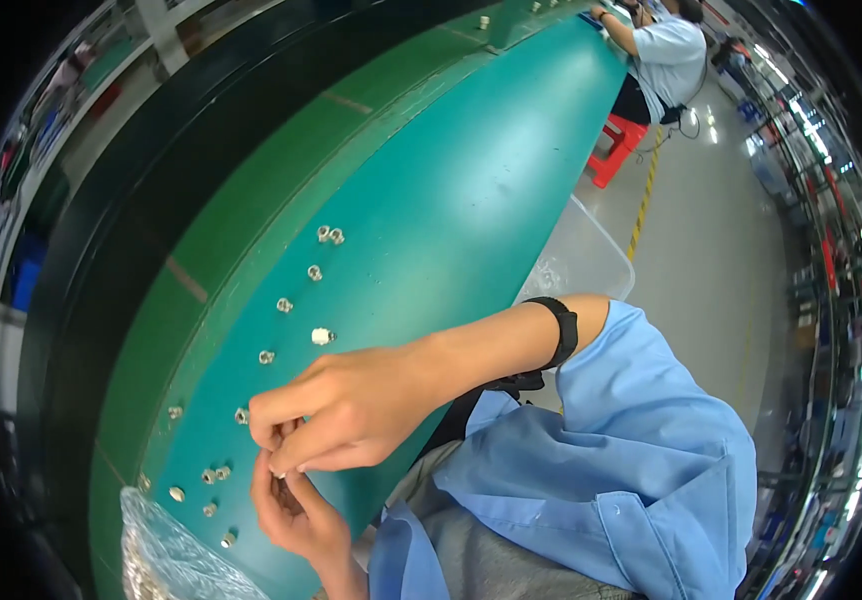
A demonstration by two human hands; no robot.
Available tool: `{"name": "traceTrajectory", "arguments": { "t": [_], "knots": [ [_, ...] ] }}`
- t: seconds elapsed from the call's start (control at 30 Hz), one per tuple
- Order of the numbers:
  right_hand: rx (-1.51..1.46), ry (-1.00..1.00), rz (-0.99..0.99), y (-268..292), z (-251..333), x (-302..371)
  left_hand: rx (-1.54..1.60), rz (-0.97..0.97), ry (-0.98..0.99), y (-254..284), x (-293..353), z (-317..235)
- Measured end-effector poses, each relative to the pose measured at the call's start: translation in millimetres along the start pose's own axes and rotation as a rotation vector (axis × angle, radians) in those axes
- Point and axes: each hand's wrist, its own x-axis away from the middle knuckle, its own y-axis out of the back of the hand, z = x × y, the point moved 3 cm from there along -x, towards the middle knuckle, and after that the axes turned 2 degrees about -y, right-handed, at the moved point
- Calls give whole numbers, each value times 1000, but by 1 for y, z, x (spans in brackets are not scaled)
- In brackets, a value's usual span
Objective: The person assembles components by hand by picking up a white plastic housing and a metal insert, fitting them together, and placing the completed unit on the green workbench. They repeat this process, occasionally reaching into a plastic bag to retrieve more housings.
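Observation:
My right hand comes across from the right, a black band on its wrist, its fingers bent into a pinch. Just below it, my left hand is closed too, thumb and fingertips meeting those of the right. A tiny pale bit shows between the fingertips, but the fingers cover most of it and I cannot make out its kind. Small silvery metal fittings lie scattered on the green table mat. One metal fitting is right beside my right knuckles, and a larger whitish fitting lies above that hand.
A clear plastic bag with small metal pieces lies at the lower left. Along the table's left runs a green strip. A translucent bin stands off the right edge. Farther off, a co-worker sits on a red stool.

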Motion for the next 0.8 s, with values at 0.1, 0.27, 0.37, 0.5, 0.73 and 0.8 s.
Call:
{"name": "traceTrajectory", "arguments": {
  "t": [0.1, 0.27, 0.37, 0.5, 0.73, 0.8],
  "knots": [
    [34, 4, -11, 16, 0, 1, -87, 99, -184, -9, -17, 1],
    [131, -18, 26, 44, -14, 6, -238, 212, -356, -43, -50, -16],
    [138, -54, -1, 65, -25, 10, -167, 302, -275, -59, -70, -12],
    [214, -199, -164, 112, -44, 27, -100, 352, -156, -90, -109, -2],
    [485, -576, -59, 160, -125, 122, -235, 629, -150, -223, -266, 18],
    [534, -522, -26, 160, -132, 126, -287, 719, -215, -288, -319, 43]
  ]
}}
